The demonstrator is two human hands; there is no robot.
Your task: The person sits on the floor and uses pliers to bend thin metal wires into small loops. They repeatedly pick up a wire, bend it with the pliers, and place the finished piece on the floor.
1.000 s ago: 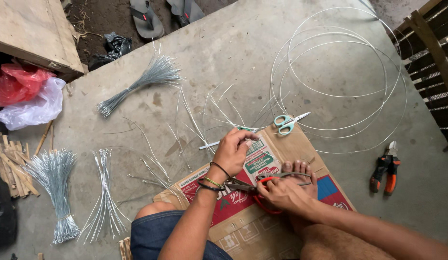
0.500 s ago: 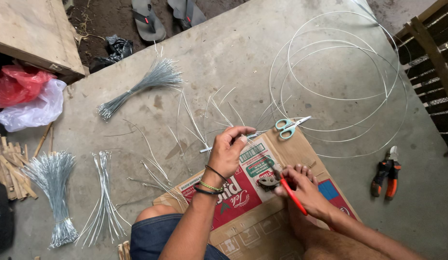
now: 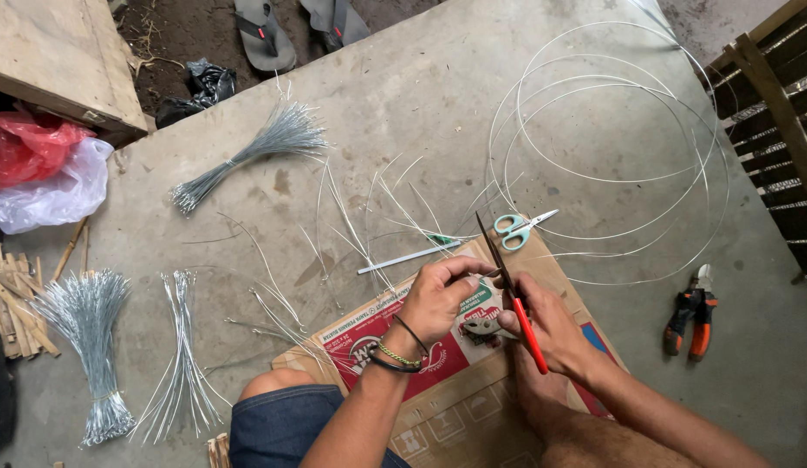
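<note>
I sit on a flattened cardboard box (image 3: 438,399) on a concrete floor. My right hand (image 3: 546,325) grips red-handled metal snips (image 3: 507,290), their dark blades raised and pointing away from me. My left hand (image 3: 438,299), with bracelets on the wrist, pinches a thin wire close to the snips' jaws. A big loose coil of steel wire (image 3: 611,147) lies beyond my hands. Several cut wire pieces (image 3: 369,208) lie scattered just ahead of the box.
Teal scissors (image 3: 516,227) and a white stick (image 3: 408,257) lie at the box's far edge. Orange-black pliers (image 3: 691,312) rest at right. Tied wire bundles (image 3: 247,152), (image 3: 91,342), (image 3: 182,347) lie at left, beside wood sticks (image 3: 13,303), plastic bags (image 3: 48,173) and sandals (image 3: 265,35).
My left hand drew back from the white stick toward the snips and now pinches a wire. My right hand lifted the snips upright, blades pointing away.
</note>
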